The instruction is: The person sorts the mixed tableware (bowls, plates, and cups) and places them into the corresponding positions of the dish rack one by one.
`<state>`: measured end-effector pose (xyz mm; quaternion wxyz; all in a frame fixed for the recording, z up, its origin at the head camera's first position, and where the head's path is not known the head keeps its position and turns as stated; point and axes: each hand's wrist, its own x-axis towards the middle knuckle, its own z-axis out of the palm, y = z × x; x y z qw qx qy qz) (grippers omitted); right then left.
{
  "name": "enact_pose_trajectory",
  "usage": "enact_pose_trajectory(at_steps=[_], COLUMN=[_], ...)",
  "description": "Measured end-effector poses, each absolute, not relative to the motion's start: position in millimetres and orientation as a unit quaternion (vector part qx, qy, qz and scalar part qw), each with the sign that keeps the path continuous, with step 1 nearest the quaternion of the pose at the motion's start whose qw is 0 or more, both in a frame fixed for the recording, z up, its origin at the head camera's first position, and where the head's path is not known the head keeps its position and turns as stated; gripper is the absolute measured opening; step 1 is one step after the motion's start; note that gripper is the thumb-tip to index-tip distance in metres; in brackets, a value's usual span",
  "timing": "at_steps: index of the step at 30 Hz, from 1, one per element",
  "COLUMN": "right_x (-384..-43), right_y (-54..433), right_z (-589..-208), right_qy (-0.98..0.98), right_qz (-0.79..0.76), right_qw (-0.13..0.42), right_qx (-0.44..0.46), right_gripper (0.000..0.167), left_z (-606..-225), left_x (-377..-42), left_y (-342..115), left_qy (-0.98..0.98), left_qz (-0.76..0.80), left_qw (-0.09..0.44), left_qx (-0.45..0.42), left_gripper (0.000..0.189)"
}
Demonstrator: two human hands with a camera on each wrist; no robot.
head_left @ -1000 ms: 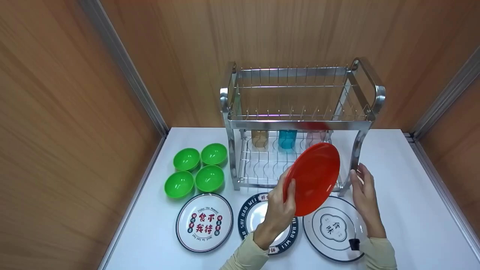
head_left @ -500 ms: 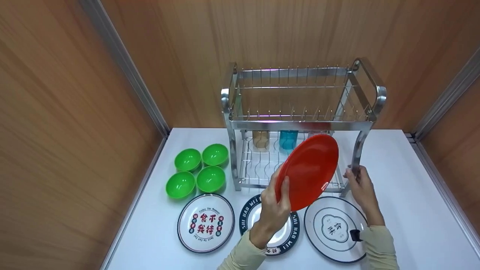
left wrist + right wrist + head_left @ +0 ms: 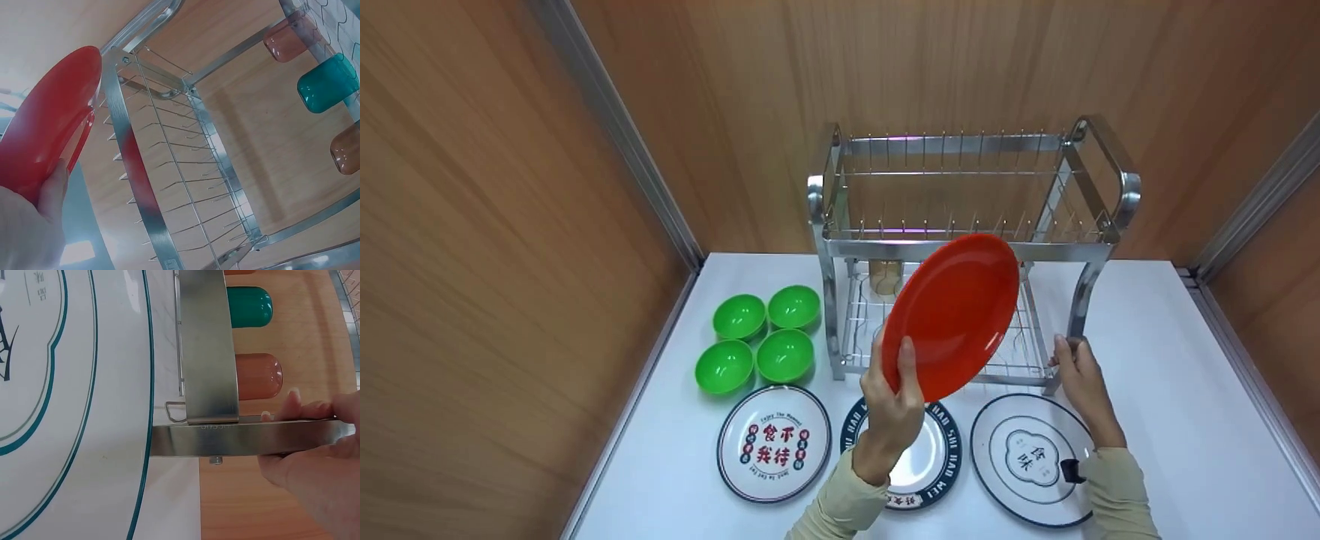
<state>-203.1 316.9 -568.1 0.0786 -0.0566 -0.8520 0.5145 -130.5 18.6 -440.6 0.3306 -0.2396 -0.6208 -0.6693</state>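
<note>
My left hand (image 3: 894,409) grips the lower left edge of a red plate (image 3: 952,315), thumb on its face. In the head view the plate is tilted up and overlaps the front of a two-tier metal dish rack (image 3: 900,249). From the left wrist view, the red plate (image 3: 56,112) is beside the rack's upper tier (image 3: 135,163). My right hand (image 3: 1084,379) holds the rack's front right leg; the right wrist view shows the fingers and thumb pinching that leg (image 3: 242,439) from both sides.
Several green bowls (image 3: 785,355) stand left of the rack. Three patterned plates lie in front: one with red lettering (image 3: 774,480), a dark-rimmed one (image 3: 949,457), and a line-patterned one (image 3: 1005,491). Amber (image 3: 346,149), teal (image 3: 329,84) and pinkish (image 3: 289,39) cups sit on the lower tier.
My left hand has raised the red plate up and leftward toward the upper tier. My right hand has closed round the rack's front right leg.
</note>
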Motion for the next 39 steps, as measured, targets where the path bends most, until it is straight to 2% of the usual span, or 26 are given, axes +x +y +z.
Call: enact_pose_trajectory(at_steps=[12,17,26,39], right_x=[-202.1,-201.1,-203.9,-205.3], right_y=[314.9,310.2,305.8,304.8], right_z=[-573.2,-570.7,-574.6,-583.1], right_qy=[-0.855,-0.859,-0.864,-0.859], right_qz=[0.511,0.505,0.495,0.502], right_qw=[0.067,0.069,0.078,0.086], right_qx=[-0.053,-0.051,-0.047,-0.053], right_gripper=[0.039,0.045,0.049,0.048], left_z=[-425.0,-417.6,-410.8,-403.5], left_x=[-144.8,-151.7,-169.4,-183.3], left_y=[3.3,-4.1,-22.4,-44.2], left_qy=[-0.569,-0.553,-0.566,-0.552], left_qz=[-0.686,-0.683,-0.622,-0.652], left_qw=[0.414,0.448,0.529,0.520], left_qx=[-0.188,-0.162,-0.108,-0.022], left_gripper=[0.038,0.034,0.033,0.039])
